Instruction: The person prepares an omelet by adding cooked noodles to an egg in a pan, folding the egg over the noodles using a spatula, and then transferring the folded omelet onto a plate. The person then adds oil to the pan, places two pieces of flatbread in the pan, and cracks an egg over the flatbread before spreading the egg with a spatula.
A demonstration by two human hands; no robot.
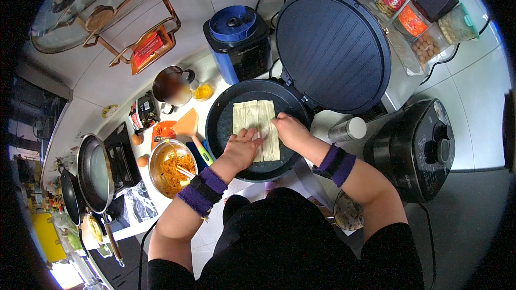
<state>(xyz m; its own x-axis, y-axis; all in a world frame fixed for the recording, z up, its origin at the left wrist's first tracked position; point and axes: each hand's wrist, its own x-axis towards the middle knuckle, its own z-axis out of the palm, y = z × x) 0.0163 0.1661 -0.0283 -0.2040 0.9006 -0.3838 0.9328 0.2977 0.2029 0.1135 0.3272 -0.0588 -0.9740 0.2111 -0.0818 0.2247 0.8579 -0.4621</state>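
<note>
Two pale, folded flat sheets, perhaps dough or tofu skin, lie side by side in the round black pan of an electric griddle. My left hand rests with spread fingers on their lower part. At the right sheet's outer edge, the bent fingers of my right hand touch it; whether they pinch it cannot be told. The griddle's ribbed lid stands raised at the upper right. Left of the pan are a spatula with an orange blade and a metal bowl of shredded orange food with utensils in it.
An oil jar, a metal pot and eggs sit on the left counter. Behind the pan stands a blue and black appliance. To the right are a white-lidded shaker and a black cooker. A frying pan is far left.
</note>
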